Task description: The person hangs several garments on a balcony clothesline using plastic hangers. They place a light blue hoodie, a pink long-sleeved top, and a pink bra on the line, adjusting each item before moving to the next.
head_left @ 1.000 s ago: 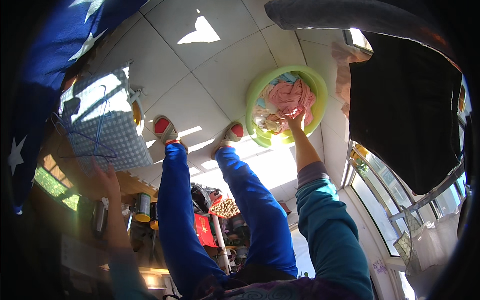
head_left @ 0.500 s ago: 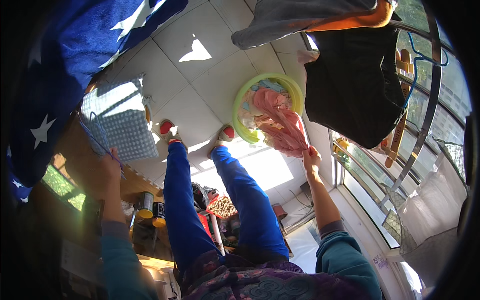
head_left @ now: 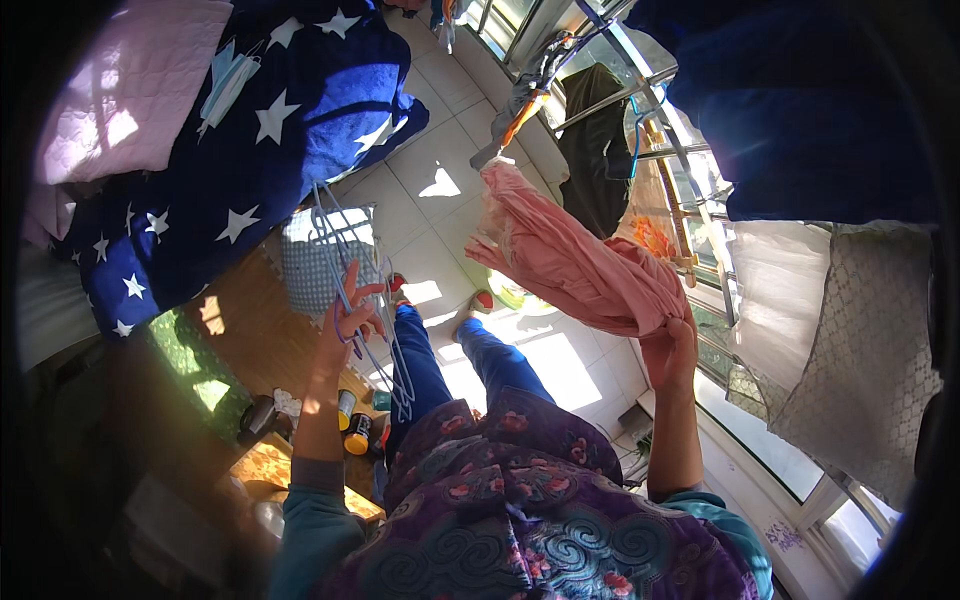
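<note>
Holding a bunched pink cloth (head_left: 590, 260) right of centre in the head view, the right hand (head_left: 670, 350) grips one end between thumb and fingers, while the rest stretches toward the upper middle of the frame. Left of centre, the left hand (head_left: 352, 318) has its fingers partly spread, with thin wire hangers (head_left: 345, 235) caught among them; how firmly, I cannot tell. With only one end gripped, the cloth could slip onto the tiled floor (head_left: 412, 150) if that pinch loosens. A wide swing could snag it on the dark garment (head_left: 597, 150) in the upper right. The hangers cross one another, so they might tangle, or drop if the fingers open further.
</note>
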`<action>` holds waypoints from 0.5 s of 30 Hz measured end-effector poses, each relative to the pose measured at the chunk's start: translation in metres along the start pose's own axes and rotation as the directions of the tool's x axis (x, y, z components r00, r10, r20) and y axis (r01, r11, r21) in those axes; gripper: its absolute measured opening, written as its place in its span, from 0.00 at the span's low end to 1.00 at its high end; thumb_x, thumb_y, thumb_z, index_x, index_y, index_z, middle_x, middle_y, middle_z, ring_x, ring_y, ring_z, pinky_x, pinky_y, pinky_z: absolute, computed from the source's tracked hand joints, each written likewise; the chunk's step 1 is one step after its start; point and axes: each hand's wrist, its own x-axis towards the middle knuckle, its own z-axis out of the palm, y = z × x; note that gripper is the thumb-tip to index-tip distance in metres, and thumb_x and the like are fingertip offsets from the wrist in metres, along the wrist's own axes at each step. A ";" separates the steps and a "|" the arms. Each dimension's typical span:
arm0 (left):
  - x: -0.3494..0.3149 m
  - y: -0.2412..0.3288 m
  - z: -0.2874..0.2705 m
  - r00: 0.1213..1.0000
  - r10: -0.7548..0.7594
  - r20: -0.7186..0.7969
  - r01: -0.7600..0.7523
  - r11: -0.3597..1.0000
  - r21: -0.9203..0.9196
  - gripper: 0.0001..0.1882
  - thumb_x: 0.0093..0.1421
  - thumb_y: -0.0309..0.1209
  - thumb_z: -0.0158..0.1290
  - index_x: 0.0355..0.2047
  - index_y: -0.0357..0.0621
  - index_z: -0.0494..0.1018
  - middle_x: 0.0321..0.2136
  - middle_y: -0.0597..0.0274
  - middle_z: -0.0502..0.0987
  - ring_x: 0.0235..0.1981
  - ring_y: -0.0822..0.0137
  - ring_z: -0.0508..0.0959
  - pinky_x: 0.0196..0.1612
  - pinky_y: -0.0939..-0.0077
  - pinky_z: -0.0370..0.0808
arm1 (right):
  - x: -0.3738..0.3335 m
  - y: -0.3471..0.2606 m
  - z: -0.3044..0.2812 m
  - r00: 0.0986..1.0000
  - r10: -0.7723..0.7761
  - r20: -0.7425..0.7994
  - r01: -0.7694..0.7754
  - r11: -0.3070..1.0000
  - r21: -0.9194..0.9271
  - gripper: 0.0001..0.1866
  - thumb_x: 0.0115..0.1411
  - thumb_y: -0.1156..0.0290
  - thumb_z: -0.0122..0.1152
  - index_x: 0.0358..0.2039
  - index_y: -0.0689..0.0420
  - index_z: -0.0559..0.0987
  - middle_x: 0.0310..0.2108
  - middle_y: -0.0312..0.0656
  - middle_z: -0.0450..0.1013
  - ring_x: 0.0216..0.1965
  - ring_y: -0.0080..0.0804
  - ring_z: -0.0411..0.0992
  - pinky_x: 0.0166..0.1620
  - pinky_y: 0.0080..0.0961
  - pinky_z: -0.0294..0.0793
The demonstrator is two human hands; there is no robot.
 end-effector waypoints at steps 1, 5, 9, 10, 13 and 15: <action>-0.002 0.017 0.012 0.999 0.041 0.025 -0.041 0.999 -0.011 0.39 0.55 0.36 0.48 0.62 0.49 0.39 0.46 0.49 0.66 0.20 0.74 0.74 0.16 0.90 0.62 | 0.000 -0.015 0.012 0.995 -0.045 0.093 0.045 0.999 0.007 0.29 0.50 0.76 0.43 0.55 0.69 0.56 0.54 0.52 0.59 0.57 0.41 0.57 0.59 0.36 0.53; -0.013 0.083 0.048 0.976 0.202 -0.082 -0.214 0.960 -0.179 0.40 0.54 0.32 0.48 0.62 0.59 0.38 0.39 0.49 0.70 0.16 0.75 0.71 0.13 0.89 0.59 | -0.007 -0.066 0.053 0.927 -0.135 0.350 0.093 0.987 0.134 0.33 0.47 0.72 0.49 0.54 0.70 0.57 0.53 0.53 0.60 0.56 0.42 0.59 0.59 0.37 0.54; -0.038 0.133 0.080 0.965 0.261 0.009 -0.246 0.918 -0.311 0.34 0.55 0.33 0.50 0.60 0.47 0.49 0.16 0.63 0.67 0.09 0.78 0.61 0.11 0.86 0.55 | -0.010 -0.096 0.100 0.796 -0.257 0.548 0.162 0.963 0.216 0.27 0.46 0.70 0.52 0.48 0.67 0.64 0.49 0.50 0.65 0.51 0.38 0.64 0.55 0.33 0.61; -0.047 0.143 0.086 0.938 0.329 0.105 -0.276 0.897 -0.344 0.33 0.55 0.36 0.51 0.59 0.44 0.52 0.14 0.65 0.65 0.08 0.78 0.60 0.10 0.86 0.54 | -0.012 -0.103 0.111 0.727 -0.318 0.609 0.218 0.947 0.234 0.25 0.46 0.70 0.53 0.46 0.66 0.66 0.47 0.49 0.66 0.50 0.36 0.65 0.54 0.32 0.61; -0.061 0.175 0.098 0.922 0.313 0.228 -0.188 0.877 -0.443 0.35 0.56 0.48 0.48 0.55 0.35 0.57 0.15 0.65 0.66 0.10 0.76 0.63 0.11 0.85 0.56 | -0.017 -0.119 0.144 0.599 -0.389 0.700 0.521 0.853 0.028 0.17 0.47 0.72 0.53 0.38 0.66 0.70 0.37 0.41 0.68 0.38 0.27 0.67 0.41 0.26 0.66; -0.060 0.191 0.111 0.916 0.202 0.347 0.013 0.849 -0.529 0.34 0.55 0.49 0.47 0.54 0.35 0.58 0.19 0.63 0.69 0.14 0.73 0.67 0.15 0.83 0.60 | -0.024 -0.118 0.166 0.392 -0.318 0.863 0.731 0.678 -0.082 0.14 0.46 0.73 0.51 0.34 0.65 0.71 0.35 0.40 0.68 0.35 0.26 0.66 0.36 0.27 0.67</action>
